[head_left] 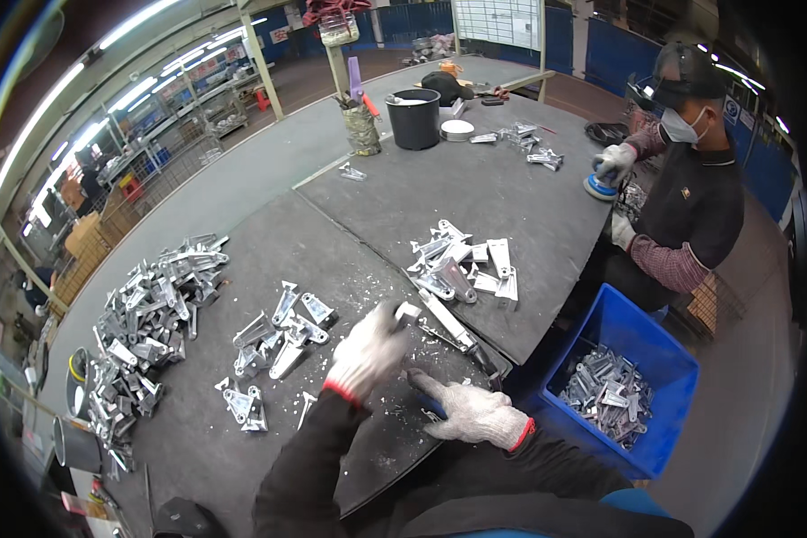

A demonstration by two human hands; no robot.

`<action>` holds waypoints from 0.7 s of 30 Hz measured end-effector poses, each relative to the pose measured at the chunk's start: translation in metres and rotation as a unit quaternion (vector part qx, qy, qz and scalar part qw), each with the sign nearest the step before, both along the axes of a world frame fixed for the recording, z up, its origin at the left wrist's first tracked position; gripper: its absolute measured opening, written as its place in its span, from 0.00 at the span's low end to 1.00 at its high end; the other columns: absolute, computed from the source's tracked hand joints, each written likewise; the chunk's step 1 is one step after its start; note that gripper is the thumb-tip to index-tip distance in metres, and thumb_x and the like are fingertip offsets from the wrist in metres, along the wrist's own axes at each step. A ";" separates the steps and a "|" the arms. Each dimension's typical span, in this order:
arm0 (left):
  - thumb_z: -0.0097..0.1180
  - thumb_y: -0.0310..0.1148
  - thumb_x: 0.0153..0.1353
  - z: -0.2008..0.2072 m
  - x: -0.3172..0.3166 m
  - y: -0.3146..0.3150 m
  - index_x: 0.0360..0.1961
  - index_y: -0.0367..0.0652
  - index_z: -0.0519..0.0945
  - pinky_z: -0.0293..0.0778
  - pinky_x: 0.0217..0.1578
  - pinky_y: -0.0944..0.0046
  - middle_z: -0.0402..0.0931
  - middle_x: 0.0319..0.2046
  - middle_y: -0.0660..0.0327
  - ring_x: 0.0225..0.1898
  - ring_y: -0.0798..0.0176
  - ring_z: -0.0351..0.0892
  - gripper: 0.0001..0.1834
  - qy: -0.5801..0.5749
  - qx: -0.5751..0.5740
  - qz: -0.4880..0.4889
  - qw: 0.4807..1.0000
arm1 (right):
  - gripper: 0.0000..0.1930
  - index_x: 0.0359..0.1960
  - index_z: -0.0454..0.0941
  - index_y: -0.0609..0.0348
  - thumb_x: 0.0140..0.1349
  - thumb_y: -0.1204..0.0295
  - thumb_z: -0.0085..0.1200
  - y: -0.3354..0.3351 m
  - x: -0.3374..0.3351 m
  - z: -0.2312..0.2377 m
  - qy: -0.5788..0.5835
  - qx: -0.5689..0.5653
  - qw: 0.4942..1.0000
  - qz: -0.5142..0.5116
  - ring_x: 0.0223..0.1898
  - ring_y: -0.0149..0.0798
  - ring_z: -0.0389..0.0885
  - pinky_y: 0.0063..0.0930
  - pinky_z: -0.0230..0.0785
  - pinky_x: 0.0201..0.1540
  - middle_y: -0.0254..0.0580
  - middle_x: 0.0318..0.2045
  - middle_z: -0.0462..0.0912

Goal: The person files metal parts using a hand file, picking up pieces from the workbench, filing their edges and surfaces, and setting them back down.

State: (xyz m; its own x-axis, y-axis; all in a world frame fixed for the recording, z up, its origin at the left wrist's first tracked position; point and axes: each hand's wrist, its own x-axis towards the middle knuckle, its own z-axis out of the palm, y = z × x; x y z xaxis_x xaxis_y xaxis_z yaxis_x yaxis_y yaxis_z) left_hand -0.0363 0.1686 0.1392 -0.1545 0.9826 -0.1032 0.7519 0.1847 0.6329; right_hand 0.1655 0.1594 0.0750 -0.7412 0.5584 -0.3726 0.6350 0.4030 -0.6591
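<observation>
At the left of the frame a big heap of metal parts (pixel 148 332) lies on the grey table (pixel 242 206). In the lower middle, your left hand (pixel 368 351) is curled tight around a small metal part (pixel 407 313). Beside it, your right hand (pixel 472 412) grips a dark tool (pixel 432 408), pressed on the table. At lower right sits a blue bin (pixel 620 341).

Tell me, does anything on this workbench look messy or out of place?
Yes. Pale metal chips are scattered over the dark mat around the gloved left hand and right hand. The metal parts at the left lie in a loose sprawling heap, not stacked. Nothing looks broken.
</observation>
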 end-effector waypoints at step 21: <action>0.68 0.55 0.56 -0.057 -0.087 -0.145 0.59 0.51 0.82 0.80 0.52 0.49 0.83 0.51 0.51 0.53 0.46 0.85 0.32 0.198 -0.152 0.222 0.942 | 0.49 0.78 0.57 0.50 0.52 0.60 0.67 0.007 -0.013 -0.001 0.027 0.015 0.998 -0.049 0.48 0.59 0.86 0.45 0.77 0.52 0.61 0.47 0.85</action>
State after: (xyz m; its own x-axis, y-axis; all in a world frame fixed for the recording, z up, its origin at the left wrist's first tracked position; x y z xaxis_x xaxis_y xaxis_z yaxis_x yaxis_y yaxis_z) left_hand -0.1230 0.0239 0.0826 -0.6297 0.7459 -0.2172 0.7235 0.6648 0.1857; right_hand 0.1527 0.1662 0.0744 -0.7011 0.6392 -0.3161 0.6361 0.3602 -0.6823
